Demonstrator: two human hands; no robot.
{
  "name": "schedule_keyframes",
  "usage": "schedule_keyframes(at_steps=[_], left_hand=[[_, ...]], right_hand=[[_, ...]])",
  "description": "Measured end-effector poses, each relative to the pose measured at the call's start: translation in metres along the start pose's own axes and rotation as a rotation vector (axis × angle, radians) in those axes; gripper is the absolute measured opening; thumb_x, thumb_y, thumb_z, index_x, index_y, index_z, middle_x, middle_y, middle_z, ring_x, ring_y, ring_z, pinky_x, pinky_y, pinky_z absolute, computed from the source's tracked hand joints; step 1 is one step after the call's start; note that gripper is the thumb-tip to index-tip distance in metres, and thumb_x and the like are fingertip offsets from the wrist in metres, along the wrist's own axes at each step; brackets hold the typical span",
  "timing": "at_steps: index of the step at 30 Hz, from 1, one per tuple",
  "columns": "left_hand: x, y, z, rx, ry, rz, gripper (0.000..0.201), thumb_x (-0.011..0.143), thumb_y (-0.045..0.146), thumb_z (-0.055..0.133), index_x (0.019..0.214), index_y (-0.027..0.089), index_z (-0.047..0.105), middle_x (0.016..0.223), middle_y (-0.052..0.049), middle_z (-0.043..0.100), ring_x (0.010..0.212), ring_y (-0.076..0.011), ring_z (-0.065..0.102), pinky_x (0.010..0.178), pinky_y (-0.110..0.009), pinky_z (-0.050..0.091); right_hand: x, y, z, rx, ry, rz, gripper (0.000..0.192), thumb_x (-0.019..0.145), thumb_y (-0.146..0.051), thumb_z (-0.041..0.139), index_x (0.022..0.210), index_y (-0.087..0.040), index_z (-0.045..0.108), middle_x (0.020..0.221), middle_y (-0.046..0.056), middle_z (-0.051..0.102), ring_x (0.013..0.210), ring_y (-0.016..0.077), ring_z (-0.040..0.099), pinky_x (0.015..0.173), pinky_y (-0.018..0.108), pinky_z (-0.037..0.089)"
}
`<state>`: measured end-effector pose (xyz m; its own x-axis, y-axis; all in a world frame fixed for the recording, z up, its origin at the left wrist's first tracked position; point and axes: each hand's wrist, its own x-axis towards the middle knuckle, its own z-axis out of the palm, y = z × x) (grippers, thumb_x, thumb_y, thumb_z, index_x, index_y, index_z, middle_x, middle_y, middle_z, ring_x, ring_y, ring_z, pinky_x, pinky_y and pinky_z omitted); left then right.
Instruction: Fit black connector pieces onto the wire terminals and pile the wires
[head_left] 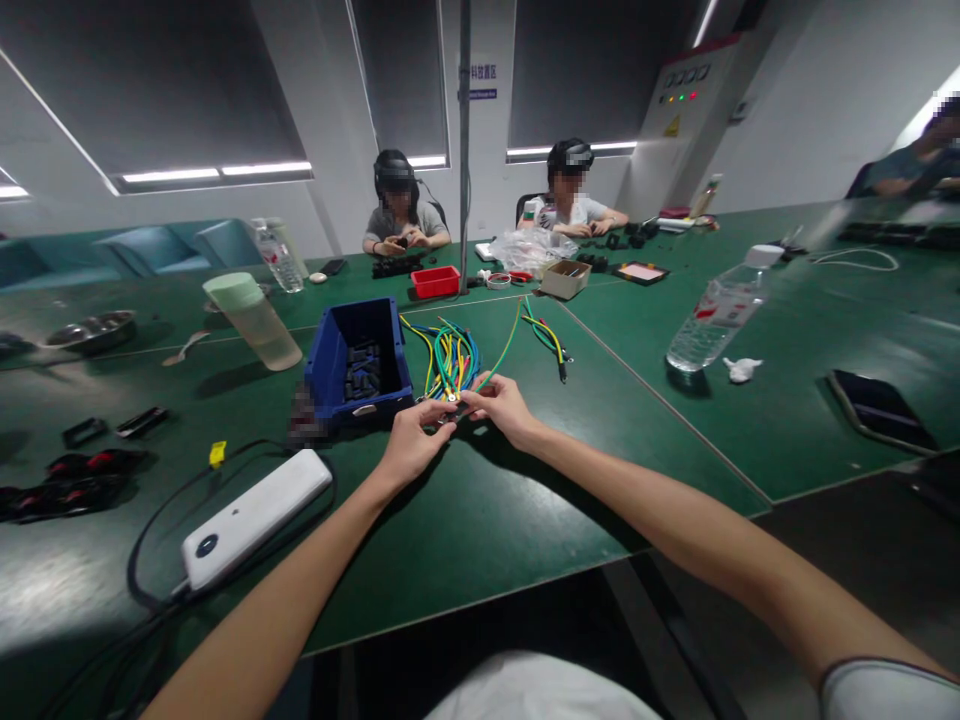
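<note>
My left hand point(415, 440) and my right hand point(501, 404) meet over the green table point(480, 520), just in front of a bundle of coloured wires point(450, 362). Both pinch the near end of a wire from that bundle, fingertips almost touching. A green wire runs from my right hand up and away across the table. To the left of the bundle stands a blue bin point(358, 362) with several small dark parts in it. A second, smaller bunch of wires point(551, 342) lies farther back on the right.
A white power bank point(253, 518) with a black cable lies near left. A green-lidded cup point(253, 320), plastic bottle point(712, 318), phone point(879, 410), red tray point(435, 282) and cardboard box point(564, 278) stand around. Two people sit at the far side, a third at far right.
</note>
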<state>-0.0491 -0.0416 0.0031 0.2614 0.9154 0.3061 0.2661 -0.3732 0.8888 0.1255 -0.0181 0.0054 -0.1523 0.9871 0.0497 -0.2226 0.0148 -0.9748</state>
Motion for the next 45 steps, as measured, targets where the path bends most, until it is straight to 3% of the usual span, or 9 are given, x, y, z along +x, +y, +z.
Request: schedule_keyframes(at_steps=[4, 9, 19, 31, 39, 45], left_hand=[[-0.004, 0.009, 0.000, 0.249, 0.052, 0.144, 0.024, 0.077, 0.022, 0.064, 0.100, 0.018, 0.068, 0.091, -0.005, 0.072, 0.073, -0.0159, 0.065, 0.075, -0.030, 0.051], [-0.006, 0.013, 0.000, 0.327, 0.065, 0.218, 0.021, 0.080, 0.020, 0.059, 0.099, 0.018, 0.067, 0.091, -0.004, 0.072, 0.076, -0.0159, 0.065, 0.075, -0.028, 0.051], [-0.005, 0.014, 0.002, 0.076, 0.075, 0.087, 0.020, 0.080, 0.027, 0.060, 0.098, 0.019, 0.067, 0.095, -0.006, 0.071, 0.087, -0.0217, 0.068, 0.084, -0.034, 0.052], [-0.004, 0.012, 0.003, -0.026, 0.021, 0.013, 0.021, 0.080, 0.028, 0.060, 0.097, 0.016, 0.062, 0.099, -0.008, 0.071, 0.092, -0.0221, 0.068, 0.089, -0.038, 0.051], [-0.004, 0.017, -0.001, 0.125, 0.054, 0.062, 0.020, 0.081, 0.027, 0.059, 0.098, 0.019, 0.065, 0.098, -0.007, 0.071, 0.089, -0.0216, 0.066, 0.086, -0.036, 0.050], [-0.003, 0.008, -0.004, 0.248, 0.063, 0.111, 0.023, 0.081, 0.026, 0.057, 0.101, 0.020, 0.065, 0.100, -0.007, 0.070, 0.094, -0.0235, 0.064, 0.090, -0.038, 0.047]], right_hand=[[-0.003, -0.001, 0.003, 0.027, 0.018, 0.001, 0.037, 0.060, -0.041, 0.079, 0.075, -0.018, 0.054, 0.067, 0.000, 0.067, 0.058, 0.0138, 0.064, 0.052, 0.024, 0.050], [-0.004, -0.001, 0.006, 0.036, 0.025, -0.013, 0.038, 0.059, -0.041, 0.079, 0.077, -0.019, 0.054, 0.068, 0.000, 0.067, 0.058, 0.0142, 0.064, 0.052, 0.024, 0.050], [-0.005, -0.003, 0.008, -0.060, 0.029, -0.037, 0.037, 0.063, -0.046, 0.075, 0.078, -0.020, 0.053, 0.067, 0.000, 0.066, 0.059, 0.0148, 0.064, 0.050, 0.023, 0.048], [-0.001, 0.003, 0.003, -0.178, -0.081, -0.125, 0.034, 0.075, -0.038, 0.065, 0.100, -0.020, 0.051, 0.074, -0.001, 0.066, 0.063, 0.0144, 0.067, 0.053, 0.022, 0.049], [0.014, -0.003, -0.016, -0.284, -0.022, -0.159, 0.040, 0.075, -0.034, 0.064, 0.109, -0.016, 0.055, 0.066, -0.002, 0.061, 0.055, 0.0127, 0.062, 0.050, 0.023, 0.048], [0.032, -0.004, -0.041, -0.336, 0.065, -0.148, 0.047, 0.074, -0.033, 0.065, 0.115, -0.013, 0.053, 0.059, -0.004, 0.059, 0.047, 0.0118, 0.057, 0.044, 0.023, 0.044]])
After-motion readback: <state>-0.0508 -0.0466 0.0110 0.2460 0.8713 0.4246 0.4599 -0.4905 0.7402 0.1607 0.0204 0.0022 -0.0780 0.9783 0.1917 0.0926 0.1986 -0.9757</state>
